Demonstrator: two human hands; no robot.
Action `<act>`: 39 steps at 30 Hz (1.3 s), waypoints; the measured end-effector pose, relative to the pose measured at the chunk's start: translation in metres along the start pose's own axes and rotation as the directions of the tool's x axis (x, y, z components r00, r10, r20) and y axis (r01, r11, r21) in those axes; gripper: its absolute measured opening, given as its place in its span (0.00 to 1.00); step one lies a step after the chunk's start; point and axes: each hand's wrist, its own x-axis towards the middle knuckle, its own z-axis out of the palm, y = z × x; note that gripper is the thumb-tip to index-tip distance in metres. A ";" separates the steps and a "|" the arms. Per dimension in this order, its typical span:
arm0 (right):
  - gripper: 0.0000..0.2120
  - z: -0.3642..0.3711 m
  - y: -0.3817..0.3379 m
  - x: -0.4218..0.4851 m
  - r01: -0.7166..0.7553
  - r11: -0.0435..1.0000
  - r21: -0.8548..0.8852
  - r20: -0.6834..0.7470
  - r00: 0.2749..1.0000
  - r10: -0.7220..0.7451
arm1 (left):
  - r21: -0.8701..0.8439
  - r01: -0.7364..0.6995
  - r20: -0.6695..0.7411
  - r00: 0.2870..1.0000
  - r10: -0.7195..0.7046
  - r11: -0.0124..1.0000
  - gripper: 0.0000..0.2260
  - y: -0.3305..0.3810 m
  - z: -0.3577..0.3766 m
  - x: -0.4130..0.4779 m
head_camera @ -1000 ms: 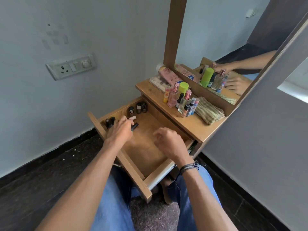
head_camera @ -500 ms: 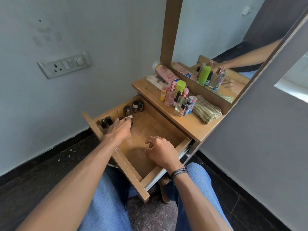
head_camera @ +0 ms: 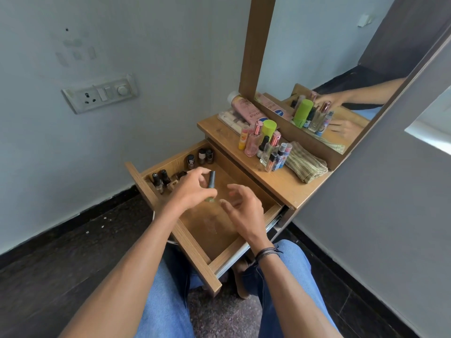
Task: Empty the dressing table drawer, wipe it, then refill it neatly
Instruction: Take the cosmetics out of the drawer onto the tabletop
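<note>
My left hand (head_camera: 190, 191) pinches a slim, dark-capped bottle (head_camera: 211, 178) above the wooden drawer (head_camera: 194, 241). My right hand (head_camera: 244, 208) hovers, fingers spread.

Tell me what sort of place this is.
Probably a dressing corner in a home bedroom: a wooden dressing table with a mirror, perfume bottles on top, and nail polish bottles in the open drawer.

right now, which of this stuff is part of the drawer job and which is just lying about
Job: drawer, small bottle pinched in the left hand, nail polish bottles along the drawer's wall, tabletop bottles (likely to go back), folded cloth.
Just lying about: switch plate on the wall, mirror.
</note>
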 end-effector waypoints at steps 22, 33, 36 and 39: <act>0.22 -0.025 0.000 0.004 -0.176 0.847 0.502 0.136 0.983 0.123 | -0.588 0.032 0.190 0.977 0.100 0.808 0.13 -0.002 -0.003 -0.018; 0.23 -0.069 -0.017 0.012 0.086 0.993 0.079 -0.498 0.866 -0.035 | 0.683 0.120 -0.130 0.991 -0.041 0.720 0.14 -0.028 -0.018 0.027; 0.22 -0.079 -0.013 0.025 -0.004 1.000 0.011 -0.547 0.837 0.009 | 0.688 0.122 -0.143 0.989 -0.032 0.716 0.12 -0.032 -0.017 0.026; 0.21 -0.080 -0.004 0.035 -0.096 0.995 -0.016 -0.522 0.850 0.074 | 0.690 0.113 -0.134 0.991 -0.027 0.715 0.12 -0.032 -0.017 0.026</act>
